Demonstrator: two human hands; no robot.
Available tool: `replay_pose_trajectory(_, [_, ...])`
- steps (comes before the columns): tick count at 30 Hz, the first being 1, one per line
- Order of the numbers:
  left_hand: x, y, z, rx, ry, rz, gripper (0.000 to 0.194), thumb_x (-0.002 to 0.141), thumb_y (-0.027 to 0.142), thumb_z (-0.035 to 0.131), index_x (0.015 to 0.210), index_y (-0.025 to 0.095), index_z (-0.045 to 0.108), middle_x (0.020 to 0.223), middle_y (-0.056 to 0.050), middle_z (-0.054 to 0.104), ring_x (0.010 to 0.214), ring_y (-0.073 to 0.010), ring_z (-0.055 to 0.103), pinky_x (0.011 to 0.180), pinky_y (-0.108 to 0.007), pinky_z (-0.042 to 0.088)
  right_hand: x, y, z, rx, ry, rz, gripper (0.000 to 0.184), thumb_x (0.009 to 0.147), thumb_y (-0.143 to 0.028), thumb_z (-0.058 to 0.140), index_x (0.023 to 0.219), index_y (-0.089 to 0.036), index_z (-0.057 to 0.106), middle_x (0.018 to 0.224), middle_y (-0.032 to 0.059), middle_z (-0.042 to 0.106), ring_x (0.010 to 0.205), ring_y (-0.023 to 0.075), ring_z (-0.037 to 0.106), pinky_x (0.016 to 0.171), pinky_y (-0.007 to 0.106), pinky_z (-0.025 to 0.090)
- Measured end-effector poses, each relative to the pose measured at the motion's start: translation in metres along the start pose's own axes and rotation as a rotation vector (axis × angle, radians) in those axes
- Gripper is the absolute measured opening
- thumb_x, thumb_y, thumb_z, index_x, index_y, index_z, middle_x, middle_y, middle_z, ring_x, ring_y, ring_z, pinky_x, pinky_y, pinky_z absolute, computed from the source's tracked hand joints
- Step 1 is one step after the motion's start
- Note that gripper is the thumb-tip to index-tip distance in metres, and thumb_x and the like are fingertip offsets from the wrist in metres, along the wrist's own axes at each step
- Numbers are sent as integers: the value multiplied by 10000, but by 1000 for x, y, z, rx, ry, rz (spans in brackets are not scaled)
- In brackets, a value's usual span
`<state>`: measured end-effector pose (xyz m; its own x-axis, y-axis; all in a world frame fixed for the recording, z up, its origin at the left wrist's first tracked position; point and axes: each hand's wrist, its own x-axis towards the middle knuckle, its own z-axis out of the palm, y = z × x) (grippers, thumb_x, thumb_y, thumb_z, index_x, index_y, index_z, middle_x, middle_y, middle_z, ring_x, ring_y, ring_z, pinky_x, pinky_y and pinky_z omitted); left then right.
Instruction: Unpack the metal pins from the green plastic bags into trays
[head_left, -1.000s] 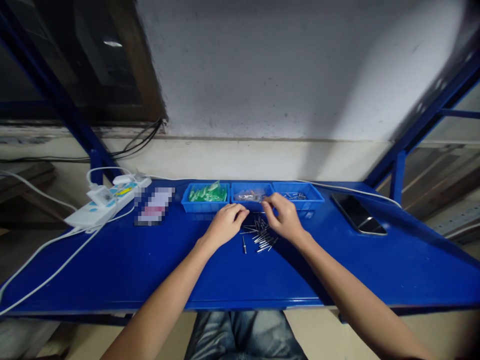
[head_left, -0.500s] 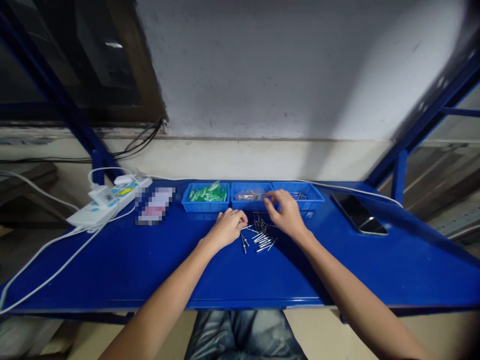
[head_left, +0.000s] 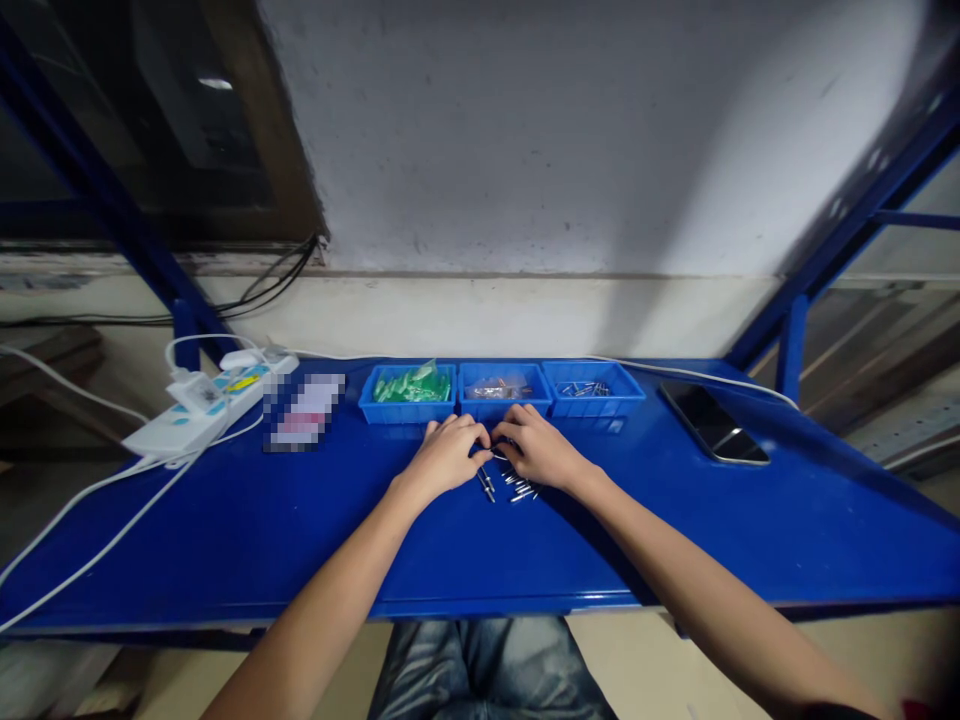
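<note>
My left hand (head_left: 448, 455) is closed in a pinch over the middle of the blue table, a thin silver blind rivet at its fingertips. Against it, my right hand (head_left: 536, 447) has its fingers curled together, and whatever they hold is too small to make out. The fingertips of both hands meet or nearly meet. Beneath and in front of them lie loose blind rivets (head_left: 520, 488), partly covered by my right hand. A couple more rivets (head_left: 487, 485) lie just below my left fingers.
Behind my hands stand three blue bins: one with green packets (head_left: 412, 384), a middle one (head_left: 504, 402) with a clear bag of small parts, and one with metal pins (head_left: 589, 389). A phone (head_left: 714, 424) lies right; a power strip (head_left: 202, 405) with white cables lies left.
My right hand has come from in front of the middle and right bins down and left to meet my left hand. It now covers part of the rivet pile. My left hand has barely moved.
</note>
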<state>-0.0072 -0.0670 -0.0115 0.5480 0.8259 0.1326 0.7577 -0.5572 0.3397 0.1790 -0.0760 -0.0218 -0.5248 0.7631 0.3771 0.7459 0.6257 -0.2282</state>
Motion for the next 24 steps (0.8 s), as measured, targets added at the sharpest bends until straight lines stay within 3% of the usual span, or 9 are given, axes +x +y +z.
replay_pose_trajectory(5, [4,-3,1,-28,47,-12,139,859,196,453,830,215,587,916,-34,627,918,-219,541,829,-381,387,2,-5,-3,22,32,-8,112,866,-166,478,802,-182,570,839,66,521,798,191,459,758,337,416])
replay_pose_trajectory(11, [7,-1,-4,-248,228,28,187,894,166,372,903,202,556,867,-36,626,855,-178,565,797,-311,443,4,-5,-9,80,187,-11,57,851,-198,514,893,-203,551,859,59,543,816,203,498,767,351,416])
replay_pose_trajectory(16, [4,1,-8,-375,303,25,159,903,211,396,976,207,537,845,-24,605,768,-146,581,755,-284,461,4,-5,-12,96,227,-20,107,895,-213,438,883,-206,544,835,63,548,803,203,504,753,345,422])
replay_pose_trajectory(20, [3,5,-12,-308,354,106,112,882,236,468,866,197,573,829,-19,618,809,-158,564,809,-306,436,3,-5,-15,90,288,14,163,923,-247,387,870,-200,534,821,69,541,801,205,500,758,346,424])
replay_pose_trajectory(24, [4,7,-14,-240,384,112,208,898,205,419,770,177,580,798,-34,625,810,-170,557,803,-314,428,3,-10,-17,87,279,-8,144,909,-295,431,903,-201,540,852,69,559,809,203,503,768,349,429])
